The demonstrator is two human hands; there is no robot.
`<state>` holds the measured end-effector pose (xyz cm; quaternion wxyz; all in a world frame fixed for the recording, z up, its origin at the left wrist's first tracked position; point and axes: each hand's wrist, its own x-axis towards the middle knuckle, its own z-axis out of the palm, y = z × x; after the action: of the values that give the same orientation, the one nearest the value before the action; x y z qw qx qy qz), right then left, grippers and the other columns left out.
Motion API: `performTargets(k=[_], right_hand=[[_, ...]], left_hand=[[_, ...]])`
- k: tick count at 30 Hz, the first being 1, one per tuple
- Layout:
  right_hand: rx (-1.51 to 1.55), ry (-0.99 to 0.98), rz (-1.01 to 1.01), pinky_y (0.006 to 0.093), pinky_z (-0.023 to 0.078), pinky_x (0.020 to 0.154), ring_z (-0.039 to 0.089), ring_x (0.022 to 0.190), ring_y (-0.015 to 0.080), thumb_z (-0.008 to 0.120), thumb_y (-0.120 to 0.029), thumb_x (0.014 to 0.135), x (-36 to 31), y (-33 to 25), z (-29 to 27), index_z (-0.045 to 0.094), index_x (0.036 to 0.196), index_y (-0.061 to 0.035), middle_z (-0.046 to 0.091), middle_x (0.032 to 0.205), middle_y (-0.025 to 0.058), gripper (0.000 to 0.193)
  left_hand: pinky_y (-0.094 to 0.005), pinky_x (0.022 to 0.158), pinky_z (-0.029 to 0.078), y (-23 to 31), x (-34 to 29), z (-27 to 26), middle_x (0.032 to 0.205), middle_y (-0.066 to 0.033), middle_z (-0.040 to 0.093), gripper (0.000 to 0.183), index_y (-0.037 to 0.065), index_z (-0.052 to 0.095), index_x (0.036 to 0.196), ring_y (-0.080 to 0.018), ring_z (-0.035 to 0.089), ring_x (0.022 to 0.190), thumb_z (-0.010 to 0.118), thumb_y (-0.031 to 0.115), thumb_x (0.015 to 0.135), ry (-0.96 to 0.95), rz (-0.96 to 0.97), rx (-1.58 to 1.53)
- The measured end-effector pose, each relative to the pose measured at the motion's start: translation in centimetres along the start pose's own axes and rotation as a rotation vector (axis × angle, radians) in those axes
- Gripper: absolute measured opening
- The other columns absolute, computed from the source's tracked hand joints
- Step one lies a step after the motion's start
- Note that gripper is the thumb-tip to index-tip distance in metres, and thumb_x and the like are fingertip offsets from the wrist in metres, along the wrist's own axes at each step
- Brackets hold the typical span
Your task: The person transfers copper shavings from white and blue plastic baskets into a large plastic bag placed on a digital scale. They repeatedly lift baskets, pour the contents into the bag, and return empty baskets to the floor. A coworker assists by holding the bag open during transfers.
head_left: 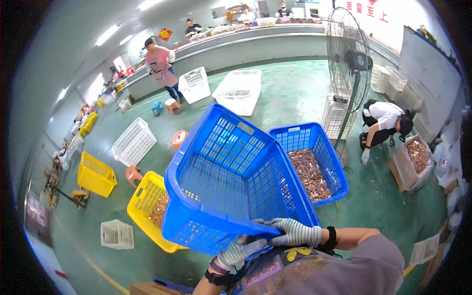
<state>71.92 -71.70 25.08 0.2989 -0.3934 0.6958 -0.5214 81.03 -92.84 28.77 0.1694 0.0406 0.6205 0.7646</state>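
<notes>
Head view: left hand and right hand grip the tilted blue basket by its rim; red writing across the room.

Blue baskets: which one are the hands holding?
The near, tilted blue basket, its rim in the left hand and right hand; the farther blue basket, in neither, contains brown pieces.

Ceiling lights glare white while fisheye distortion bends the edges.
</notes>
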Motion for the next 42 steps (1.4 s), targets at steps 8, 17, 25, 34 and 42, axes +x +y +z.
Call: performTargets(k=[8,17,25,34,42], right_hand=[[0.058,0.329,0.128,0.0376,0.046,0.09,0.059,0.103,0.028,0.067,-0.043,0.085,12.7,-0.5,-5.1,0.065,0.109,0.0001,0.06,0.11,0.0169,0.049],[0.123,0.546,0.113,0.0346,0.044,0.089,0.056,0.1,0.0235,0.07,-0.041,0.084,27.6,4.8,-13.2,0.063,0.101,0.0009,0.058,0.104,0.0123,0.046],[0.207,0.495,0.194,0.0353,0.043,0.09,0.055,0.103,0.0238,0.071,-0.036,0.083,38.3,7.6,-29.1,0.061,0.107,-0.0004,0.057,0.106,0.0121,0.045],[0.066,0.674,0.191,0.0372,0.043,0.095,0.055,0.108,0.0277,0.073,-0.035,0.081,48.7,14.4,-42.6,0.063,0.107,0.0002,0.058,0.11,0.0137,0.044],[0.07,0.741,0.264,0.0365,0.044,0.092,0.057,0.102,0.0289,0.071,-0.043,0.082,58.9,19.1,-55.0,0.061,0.108,0.0006,0.059,0.106,0.0144,0.051]], left_hand=[[-0.0381,0.109,0.034,7.4,14.1,-14.5,0.134,-0.0073,0.052,0.054,0.005,0.042,0.137,-0.0204,0.048,0.124,0.066,0.018,0.09,-0.357,-0.163,-0.041],[-0.0376,0.109,0.034,9.7,31.5,-27.2,0.132,-0.0078,0.053,0.051,0.007,0.043,0.136,-0.0201,0.048,0.124,0.065,0.012,0.091,-0.467,-0.179,-0.024],[-0.0375,0.108,0.034,15.2,48.9,-32.8,0.128,-0.0056,0.055,0.048,0.007,0.045,0.134,-0.0186,0.049,0.122,0.064,0.015,0.091,-0.434,-0.18,-0.062],[-0.035,0.107,0.035,17.3,67.8,-40.4,0.13,-0.0043,0.052,0.05,0.007,0.045,0.135,-0.0162,0.046,0.121,0.065,0.013,0.091,-0.589,-0.18,-0.045],[-0.0354,0.108,0.033,20.8,84.3,-47.2,0.134,-0.0043,0.051,0.055,0.007,0.041,0.14,-0.0161,0.044,0.125,0.066,0.013,0.091,-0.675,-0.225,-0.066]])
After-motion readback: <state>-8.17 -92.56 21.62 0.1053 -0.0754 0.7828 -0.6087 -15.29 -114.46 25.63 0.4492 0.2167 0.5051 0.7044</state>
